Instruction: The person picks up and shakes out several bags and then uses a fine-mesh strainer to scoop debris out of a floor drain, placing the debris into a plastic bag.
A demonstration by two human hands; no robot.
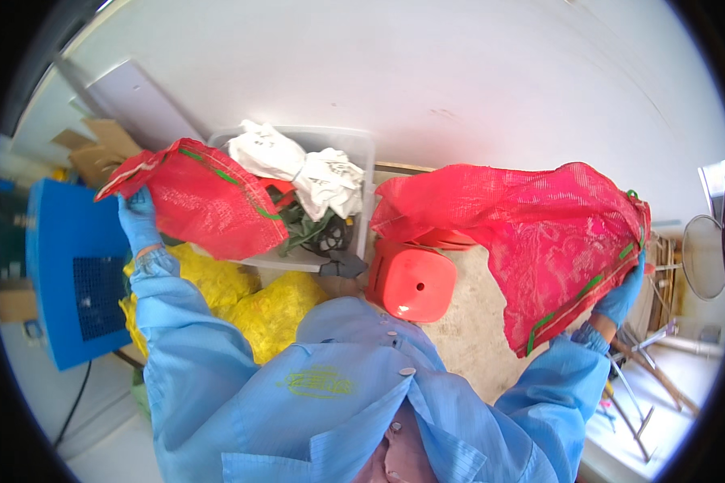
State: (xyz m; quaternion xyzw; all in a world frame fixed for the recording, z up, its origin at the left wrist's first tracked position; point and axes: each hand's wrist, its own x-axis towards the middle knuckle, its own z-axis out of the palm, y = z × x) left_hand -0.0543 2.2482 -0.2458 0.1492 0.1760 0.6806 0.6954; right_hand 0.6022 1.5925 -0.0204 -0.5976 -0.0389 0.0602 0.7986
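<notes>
In my left hand [139, 219], gloved in blue, hangs a red mesh bag [209, 201] with a green drawstring, gripped by one corner at the upper left. A second, larger red mesh bag [548, 225] spreads out on the right, also with a green drawstring along its edge. My right hand [623, 296], in a blue glove, grips that bag at its outer edge; the fingers are partly behind the mesh. Both arms are stretched wide apart. The two bags hang separately, with a gap between them.
A clear plastic bin [364, 161] with white cloth bundles [298, 165] and dark items stands against the wall. Before me is a red stool [415, 282]. Yellow sacks [274, 310] lie left of it, beside a blue machine [68, 274]. Metal stands [644, 362] are at the right.
</notes>
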